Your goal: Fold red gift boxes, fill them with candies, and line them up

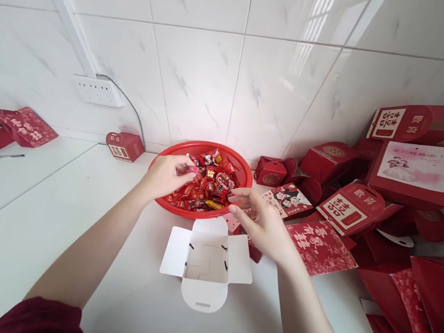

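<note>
A red plastic basket (249,177) full of wrapped candies (206,186) stands against the tiled wall. Over its left side is my left hand (170,175), thumb and fingertips pressed together with a small reddish thing between them, too small to name. My right hand (259,219) is at the basket's right edge, fingers apart and holding nothing that shows. In front of the basket an open white-lined box (207,264) has its four flaps spread out; a few small dark pieces lie inside.
Several red gift boxes (349,208) are piled at the right. One small red box (125,146) stands near the wall at left, below a power strip (97,91) with a cable. Red packets (27,126) and a pen (2,156) lie far left.
</note>
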